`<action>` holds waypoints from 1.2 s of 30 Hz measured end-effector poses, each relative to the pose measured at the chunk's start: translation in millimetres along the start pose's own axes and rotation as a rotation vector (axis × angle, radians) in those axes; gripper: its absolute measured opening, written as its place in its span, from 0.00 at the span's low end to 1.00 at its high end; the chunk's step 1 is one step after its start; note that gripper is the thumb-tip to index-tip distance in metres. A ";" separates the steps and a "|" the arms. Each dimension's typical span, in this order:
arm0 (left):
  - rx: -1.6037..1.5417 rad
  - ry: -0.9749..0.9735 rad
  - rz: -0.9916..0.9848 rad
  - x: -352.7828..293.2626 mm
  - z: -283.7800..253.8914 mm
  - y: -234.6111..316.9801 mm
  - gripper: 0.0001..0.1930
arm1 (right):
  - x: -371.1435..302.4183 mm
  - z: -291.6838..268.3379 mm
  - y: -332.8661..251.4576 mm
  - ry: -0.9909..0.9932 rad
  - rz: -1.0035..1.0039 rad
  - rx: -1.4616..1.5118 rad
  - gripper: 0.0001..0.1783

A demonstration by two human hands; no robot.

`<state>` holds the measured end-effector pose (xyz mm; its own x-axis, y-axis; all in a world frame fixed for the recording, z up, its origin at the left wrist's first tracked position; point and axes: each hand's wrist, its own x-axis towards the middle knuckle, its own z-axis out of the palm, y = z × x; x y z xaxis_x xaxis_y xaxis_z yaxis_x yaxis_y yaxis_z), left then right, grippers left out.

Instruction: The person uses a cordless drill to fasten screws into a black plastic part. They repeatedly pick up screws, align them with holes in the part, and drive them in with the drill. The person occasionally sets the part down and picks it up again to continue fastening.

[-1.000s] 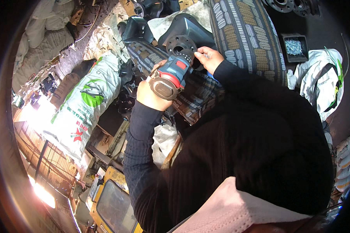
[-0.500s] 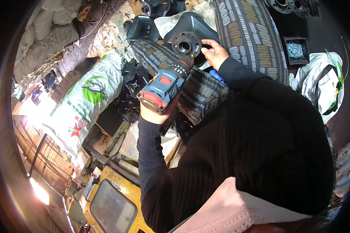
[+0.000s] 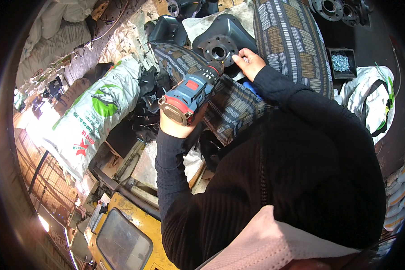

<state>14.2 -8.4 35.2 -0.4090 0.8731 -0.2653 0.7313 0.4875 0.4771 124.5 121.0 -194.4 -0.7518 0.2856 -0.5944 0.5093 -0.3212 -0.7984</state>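
Note:
My left hand (image 3: 181,127) grips a blue and red cordless drill (image 3: 191,92) from below. The drill's black chuck points up and right, close to the lower edge of a round dark flange (image 3: 207,50) with a central hole and smaller holes around it. Behind this flange sits a black flared plastic part (image 3: 231,28). At the flange's right edge, my right hand (image 3: 251,64) has thumb and index finger brought together; a small pale spot shows at the fingertips, too small to name. A patterned cushion (image 3: 238,105) lies beneath the drill and hands.
A thick patterned cushion roll (image 3: 292,45) stands right of the flange. Farther right are a black tray of screws (image 3: 352,72) and a white bag (image 3: 360,96). More round flanges (image 3: 329,6) lie at the upper right. A filled white-green sack (image 3: 99,112) leans at left, above a yellow machine (image 3: 155,225).
My right hand's fingers have drawn closer together at the flange's edge. The drill stays by the flange, barely shifted. The whole view has moved slightly.

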 end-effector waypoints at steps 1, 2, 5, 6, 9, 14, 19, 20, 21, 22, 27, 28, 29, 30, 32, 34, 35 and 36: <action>-0.017 0.013 0.007 -0.4 0.2 -1.5 0.13 | -0.6 -0.2 1.8 -0.006 -0.040 -0.070 0.11; 0.007 -0.008 0.001 -1.1 0.3 -2.7 0.13 | -1.6 -0.8 2.9 -0.033 -0.025 -0.098 0.13; 0.074 -0.019 0.021 -2.5 0.9 -5.9 0.13 | -5.0 0.4 0.8 -0.104 -0.002 -0.072 0.17; 0.096 -0.010 0.016 -3.1 0.7 -6.3 0.13 | -5.3 0.2 -1.5 -0.088 -0.013 -0.070 0.17; 0.064 0.012 0.021 -5.5 0.0 -6.6 0.13 | -6.9 0.9 -8.0 -0.068 0.070 -0.085 0.18; 0.067 -0.001 0.031 -7.7 1.0 -7.4 0.14 | -12.2 1.5 -13.4 -0.021 0.042 -0.101 0.11; 0.041 -0.103 0.015 -3.2 4.5 -8.2 0.15 | -14.8 1.5 -13.9 0.060 0.030 -0.077 0.13; 0.031 -0.114 0.006 -1.9 4.6 -7.8 0.15 | -14.6 1.1 -13.9 0.087 0.034 -0.059 0.15; 0.033 -0.104 0.017 -0.7 4.1 -7.3 0.15 | -14.0 0.7 -14.0 0.093 0.024 -0.021 0.14; 0.030 -0.107 0.023 0.5 3.3 -6.9 0.15 | -13.4 0.6 -14.1 0.100 0.015 0.017 0.14; 0.013 -0.028 0.087 4.4 1.0 -5.0 0.13 | -12.9 3.8 -15.7 0.237 -0.044 -0.001 0.14; 0.015 -0.031 0.095 4.2 0.8 -4.8 0.13 | -12.4 4.3 -16.6 0.253 -0.047 0.006 0.15; 0.018 -0.031 0.106 3.8 0.6 -5.1 0.13 | -11.2 4.5 -17.8 0.271 -0.054 0.011 0.16; 0.021 -0.032 0.104 3.0 0.6 -5.3 0.13 | -10.1 4.4 -18.9 0.284 -0.113 -0.023 0.17; 0.017 -0.020 0.101 1.1 0.8 -6.5 0.13 | -7.5 3.1 -20.7 0.301 -0.212 -0.097 0.18; 0.012 0.013 0.086 -1.0 1.2 -8.4 0.14 | -2.2 0.0 -21.8 0.262 -0.156 -0.106 0.18; 0.006 0.034 0.084 -1.7 1.5 -9.6 0.14 | 1.3 -1.8 -22.0 0.234 -0.109 -0.107 0.18; -0.001 0.031 0.081 -2.0 1.7 -11.2 0.14 | 5.6 -4.0 -22.1 0.225 -0.124 -0.137 0.18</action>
<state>7.7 -15.6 28.9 -0.3651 0.9093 -0.1996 0.7623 0.4151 0.4965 110.7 133.3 -180.4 -0.7079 0.5128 -0.4856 0.4826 -0.1508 -0.8628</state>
